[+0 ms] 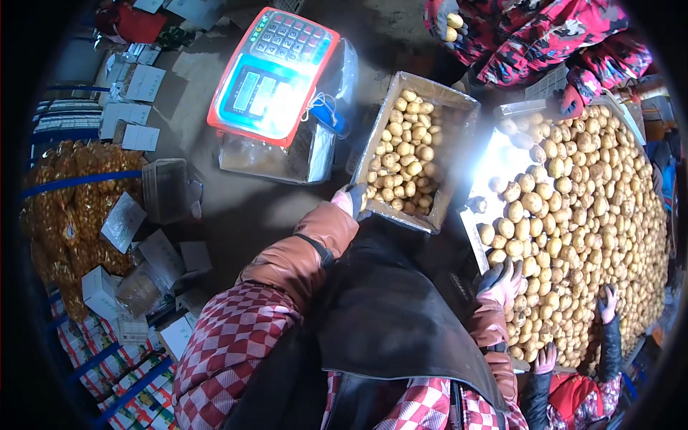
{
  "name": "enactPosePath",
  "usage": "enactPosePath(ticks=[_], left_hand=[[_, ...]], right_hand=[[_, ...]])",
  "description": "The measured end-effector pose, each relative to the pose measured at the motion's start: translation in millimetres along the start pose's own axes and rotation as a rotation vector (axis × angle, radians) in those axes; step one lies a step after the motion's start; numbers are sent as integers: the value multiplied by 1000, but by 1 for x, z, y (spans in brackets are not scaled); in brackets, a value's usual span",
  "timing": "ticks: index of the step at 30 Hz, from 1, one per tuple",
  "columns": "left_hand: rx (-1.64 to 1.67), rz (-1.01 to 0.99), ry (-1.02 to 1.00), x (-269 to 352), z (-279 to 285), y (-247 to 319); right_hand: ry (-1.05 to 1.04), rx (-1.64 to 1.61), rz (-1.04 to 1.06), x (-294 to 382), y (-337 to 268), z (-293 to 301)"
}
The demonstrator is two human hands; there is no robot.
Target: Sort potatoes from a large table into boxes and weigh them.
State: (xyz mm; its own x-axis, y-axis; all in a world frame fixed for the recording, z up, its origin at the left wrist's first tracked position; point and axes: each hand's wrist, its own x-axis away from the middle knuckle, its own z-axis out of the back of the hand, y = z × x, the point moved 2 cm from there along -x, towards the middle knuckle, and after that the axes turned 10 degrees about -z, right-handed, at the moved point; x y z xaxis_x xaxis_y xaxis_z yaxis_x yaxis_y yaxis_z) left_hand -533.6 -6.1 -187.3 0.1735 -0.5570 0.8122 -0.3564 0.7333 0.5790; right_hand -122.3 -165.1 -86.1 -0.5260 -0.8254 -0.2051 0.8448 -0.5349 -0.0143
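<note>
My left hand, in a pink and grey work glove, is at the near left corner of an open cardboard box lined with clear film. Something yellowish shows by its fingers; whether it is a potato or the box edge is unclear. Many potatoes lie inside the box. To the right, my gloved right hand rests on the near left side of a potato heap spread over a sorting table. Its fingers touch potatoes there; a grip on one cannot be made out.
An orange-framed electronic scale stands left of the box. A co-worker's hand holds potatoes at the top; another co-worker's hands reach over the heap. Net sacks and white cartons stand at left. Glare covers part of the table.
</note>
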Motion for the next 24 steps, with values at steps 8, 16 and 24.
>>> enactPosePath(ticks=[8,16,24], left_hand=[[-162,-90,-196,11,-13,-5],[-436,-102,-392,47,-36,-7],[-335,-24,-377,37,-30,-20]], right_hand=[[-2,-151,-68,0,1,8],[-41,-303,-63,2,4,17],[-56,-381,-43,1,9,10]])
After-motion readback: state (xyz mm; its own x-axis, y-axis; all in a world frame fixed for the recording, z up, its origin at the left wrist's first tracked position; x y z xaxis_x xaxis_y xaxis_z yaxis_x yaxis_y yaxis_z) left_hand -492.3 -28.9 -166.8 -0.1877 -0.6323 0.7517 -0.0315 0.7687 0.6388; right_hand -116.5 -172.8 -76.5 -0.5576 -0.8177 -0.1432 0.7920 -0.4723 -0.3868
